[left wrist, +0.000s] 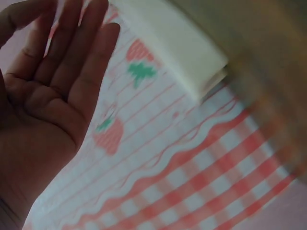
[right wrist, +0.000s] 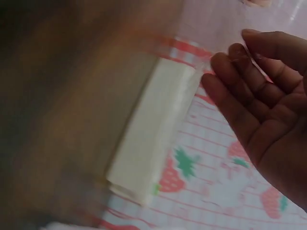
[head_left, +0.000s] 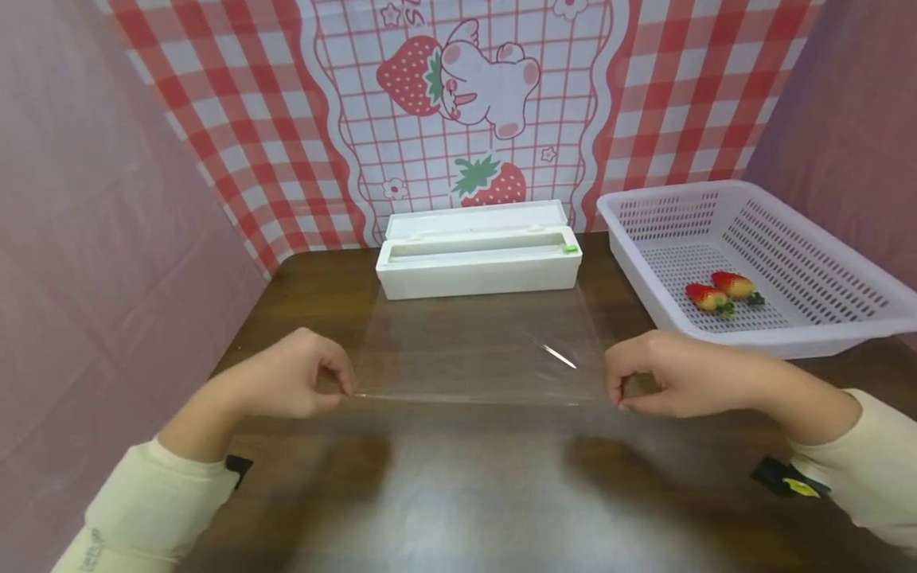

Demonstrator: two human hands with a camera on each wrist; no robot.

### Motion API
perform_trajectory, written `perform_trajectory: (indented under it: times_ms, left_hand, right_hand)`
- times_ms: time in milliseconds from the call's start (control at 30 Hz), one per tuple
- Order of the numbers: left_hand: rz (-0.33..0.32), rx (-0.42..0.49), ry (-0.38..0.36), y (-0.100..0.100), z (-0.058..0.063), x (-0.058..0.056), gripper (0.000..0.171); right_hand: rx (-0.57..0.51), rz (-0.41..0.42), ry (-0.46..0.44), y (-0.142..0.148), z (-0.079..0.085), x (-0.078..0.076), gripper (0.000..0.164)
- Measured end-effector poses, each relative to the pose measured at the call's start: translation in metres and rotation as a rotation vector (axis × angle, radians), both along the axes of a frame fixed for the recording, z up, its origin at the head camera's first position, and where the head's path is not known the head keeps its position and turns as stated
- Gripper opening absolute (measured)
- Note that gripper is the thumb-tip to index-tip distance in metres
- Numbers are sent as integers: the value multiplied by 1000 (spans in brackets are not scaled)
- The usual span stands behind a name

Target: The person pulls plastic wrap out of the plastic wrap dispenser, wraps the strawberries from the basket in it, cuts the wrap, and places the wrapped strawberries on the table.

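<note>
A sheet of clear plastic wrap (head_left: 473, 350) stretches from the front of a white wrap dispenser box (head_left: 480, 274) toward me, above the brown table. My left hand (head_left: 297, 378) pinches its near left corner between thumb and forefinger. At the near right corner my right hand (head_left: 673, 374) pinches the wrap the same way. The box lid stands raised at the back, and a small green cutter (head_left: 569, 249) sits at the right end of its rim. Both wrist views show the box (left wrist: 187, 48) blurred beyond the fingers.
To the right stands a white plastic basket (head_left: 809, 338) with two red and yellow strawberries (head_left: 732, 284) inside, close to my right hand. A checked cloth (head_left: 680, 103) with strawberry prints hangs behind the table (head_left: 458, 493). Pink cloth (head_left: 93, 263) closes off both sides.
</note>
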State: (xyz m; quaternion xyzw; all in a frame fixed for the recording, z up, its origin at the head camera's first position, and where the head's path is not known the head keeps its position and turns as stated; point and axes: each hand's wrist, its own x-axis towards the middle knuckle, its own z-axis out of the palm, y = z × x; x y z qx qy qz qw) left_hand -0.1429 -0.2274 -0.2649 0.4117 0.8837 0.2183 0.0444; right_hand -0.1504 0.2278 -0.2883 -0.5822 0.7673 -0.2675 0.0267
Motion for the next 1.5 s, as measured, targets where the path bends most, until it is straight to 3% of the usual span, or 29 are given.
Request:
perform_trajectory:
  times_ms: [133, 267, 500, 667, 767, 900, 1067, 1500]
  left_hand:
    - [17, -64, -50, 5, -29, -3, 17]
    - [3, -90, -63, 9, -54, -8, 19]
    - [-30, -164, 54, 17, -77, -12, 17]
    - [-11, -248, 111, 20, -80, -7, 12]
    - [-3, -244, 115, 20, -81, -2, 8]
    - [13, -207, 116, 17, -82, 6, 19]
    - [63, -229, 104, 16, -82, 15, 22]
    - [80, -223, 149, 19, -77, 18, 28]
  right_hand:
    - [107, -8, -54, -8, -20, -3, 26]
    - [189, -13, -32, -13, -36, -6, 24]
    - [260, -32, -1, -14, -51, -7, 25]
    - [279, -74, 39, -13, -57, -5, 22]
    - [304, -113, 35, -12, -56, -1, 17]
    - [357, -159, 2, -10, -51, 5, 30]
    - [442, -184, 18, -6, -45, 16, 45]
    - [441, -244, 13, 8, -43, 31, 46]
